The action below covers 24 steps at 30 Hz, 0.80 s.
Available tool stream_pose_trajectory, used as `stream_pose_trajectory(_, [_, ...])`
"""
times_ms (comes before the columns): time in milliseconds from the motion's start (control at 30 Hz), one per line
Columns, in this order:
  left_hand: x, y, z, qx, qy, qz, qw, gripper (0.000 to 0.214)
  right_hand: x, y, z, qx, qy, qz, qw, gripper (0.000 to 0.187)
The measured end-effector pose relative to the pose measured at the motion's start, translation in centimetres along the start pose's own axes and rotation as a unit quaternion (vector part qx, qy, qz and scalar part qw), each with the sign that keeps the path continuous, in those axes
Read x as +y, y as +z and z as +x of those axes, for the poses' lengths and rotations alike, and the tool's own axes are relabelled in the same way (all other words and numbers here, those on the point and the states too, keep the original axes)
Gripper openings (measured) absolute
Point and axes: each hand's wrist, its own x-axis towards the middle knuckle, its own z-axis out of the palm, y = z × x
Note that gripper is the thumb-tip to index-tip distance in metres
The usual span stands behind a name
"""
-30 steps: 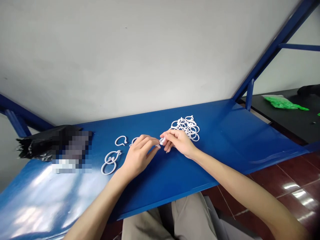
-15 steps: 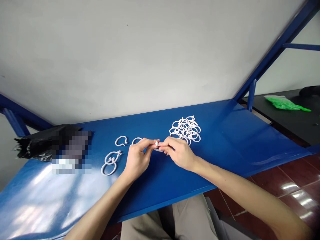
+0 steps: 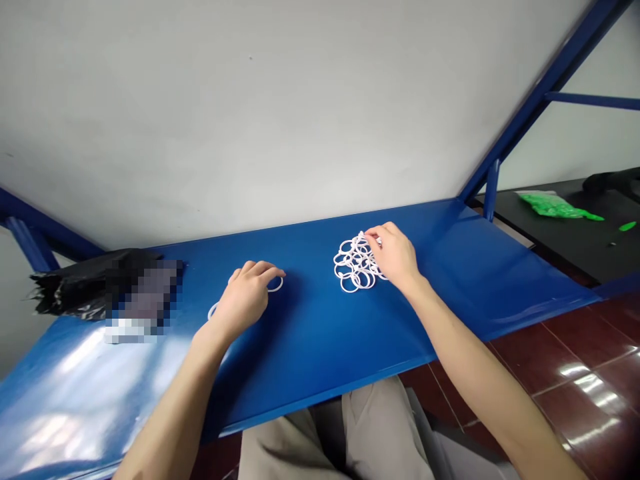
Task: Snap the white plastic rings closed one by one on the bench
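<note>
The two hands have split apart since half a second ago, when they met over a small white piece: the left hand (image 3: pixel 246 293) has swung out to 8 o'clock of the view, the right hand (image 3: pixel 395 252) over to between 3 and 4. Under the right, one white pile of rings (image 3: pixel 354 263) lies just right of centre, looped over one another; more than six, too tangled for an exact count. Thumb and forefinger come close together at its 1 o'clock edge, though whether they pinch a ring I can't tell. On the left, fingers curve palm-down, grip hidden; two white rings peep out, one ring (image 3: pixel 275 285) at that hand's 3 o'clock by the forefinger, another ring (image 3: pixel 213 310) at its 8. All this on one blue table (image 3: pixel 310 347). Between 8 and 9 o'clock sits one black bag (image 3: pixel 75 283), beside one blurred-out patch. Between 2 and 3, on one dark table (image 3: pixel 575 243), there's one green packet (image 3: pixel 553 204) and one loose green piece (image 3: pixel 627 227). Two trousered legs (image 3: pixel 380 433) at 6, one pale wall (image 3: pixel 300 113) at 12.
</note>
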Motion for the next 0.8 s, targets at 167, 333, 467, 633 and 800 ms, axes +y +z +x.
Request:
stream_pose_trajectory(167, [-0.6, 0.1, 0.0, -0.041, -0.017, 0.030, 0.999, 0.049, 2.5, -0.8, 0.9, -0.038, 0.065, -0.052, 0.996, 0.014])
stream_pose_trajectory(333, [0.0, 0.0, 0.1, -0.037, -0.014, 0.009, 0.999, 0.035, 2.6, -0.9, 0.8, -0.052, 0.063, -0.063, 0.995, 0.020])
stream_pose_trajectory(467, [0.7, -0.1, 0.1, -0.029, 0.010, -0.016, 0.999, 0.031, 1.6, -0.7, 0.6, -0.005, 0.038, -0.042, 0.998, 0.022])
stream_pose_trajectory(633, [1.6, 0.2, -0.1, -0.057, 0.049, -0.029, 0.997, 0.019, -1.0, 0.4, -0.8, 0.007, -0.087, 0.045, 0.995, 0.021])
stream_pose_trajectory(800, [3.3, -0.4, -0.2, -0.082, 0.051, -0.191, 0.977, 0.017, -4.6, 1.3, -3.2, -0.099, -0.266, 0.184, 0.941, 0.026])
